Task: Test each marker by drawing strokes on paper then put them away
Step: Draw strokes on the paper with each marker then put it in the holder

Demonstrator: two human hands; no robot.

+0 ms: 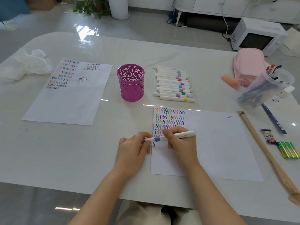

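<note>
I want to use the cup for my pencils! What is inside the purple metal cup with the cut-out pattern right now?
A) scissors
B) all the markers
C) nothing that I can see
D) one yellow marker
C: the purple cut-out metal cup shows only its own patterned wall inside, while the white markers with coloured bands lie in a row on the white table to its right.
</note>
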